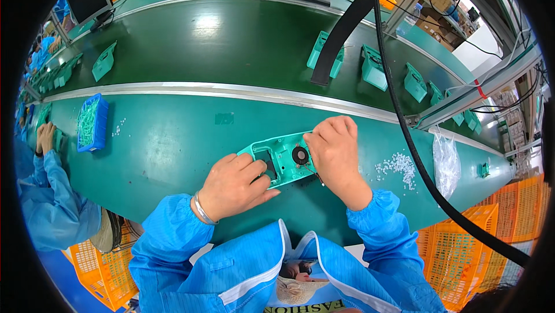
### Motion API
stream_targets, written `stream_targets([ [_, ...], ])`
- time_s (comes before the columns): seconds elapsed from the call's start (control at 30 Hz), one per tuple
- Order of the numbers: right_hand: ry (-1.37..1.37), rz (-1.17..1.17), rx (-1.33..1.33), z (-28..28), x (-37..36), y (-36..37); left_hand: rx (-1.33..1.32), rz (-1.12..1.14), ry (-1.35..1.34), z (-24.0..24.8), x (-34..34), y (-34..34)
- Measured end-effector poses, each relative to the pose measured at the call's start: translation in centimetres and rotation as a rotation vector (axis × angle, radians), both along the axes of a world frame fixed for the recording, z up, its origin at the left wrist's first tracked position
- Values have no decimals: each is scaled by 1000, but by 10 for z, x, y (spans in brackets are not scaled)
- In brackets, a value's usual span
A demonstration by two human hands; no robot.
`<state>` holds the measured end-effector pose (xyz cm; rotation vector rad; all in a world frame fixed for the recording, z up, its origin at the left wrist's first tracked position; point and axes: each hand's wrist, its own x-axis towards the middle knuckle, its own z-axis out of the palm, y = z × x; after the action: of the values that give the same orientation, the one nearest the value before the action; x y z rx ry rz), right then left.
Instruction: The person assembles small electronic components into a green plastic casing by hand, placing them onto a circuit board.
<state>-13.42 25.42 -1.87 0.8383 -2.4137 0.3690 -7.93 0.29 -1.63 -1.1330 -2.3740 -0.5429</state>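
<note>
A green plastic housing (pixel 284 146) lies open side up on the table in front of me, slightly tilted to the right. Inside it sit a round black speaker (pixel 300 155) and a dark rectangular window. My left hand (pixel 236 183) grips the housing's left end, fingers curled over its edge and a silver bangle at the wrist. My right hand (pixel 338 154) closes around the right end, its fingertips at the rim. A thin wire shows beside the right hand; the right fingers partly hide that end.
A blue bin (pixel 99 123) of green parts stands at left, near a co-worker's hands (pixel 45 138). Small white pieces (pixel 399 167) and a clear plastic bag (pixel 446 165) lie at right. Green housings (pixel 374 69) rest on the conveyor (pixel 231 35). A black cable (pixel 399 105) hangs across the right side.
</note>
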Motion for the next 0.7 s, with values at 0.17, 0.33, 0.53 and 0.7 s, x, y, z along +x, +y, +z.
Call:
stream_targets([
  [0.17, -90, 21, -65, 7, 8, 2, 10, -27, -22, 2, -4, 1],
  [0.33, -159, 43, -77, -2, 14, 11, -18, -8, -2, 6, 0, 2],
  [0.53, -129, -152, -148, 6, 20, 87, 9, 22, 3, 2, 2, 2],
  [0.7, -102, -491, -20, 10, 35, 186, 12, 11, 12, 3, 1, 4],
])
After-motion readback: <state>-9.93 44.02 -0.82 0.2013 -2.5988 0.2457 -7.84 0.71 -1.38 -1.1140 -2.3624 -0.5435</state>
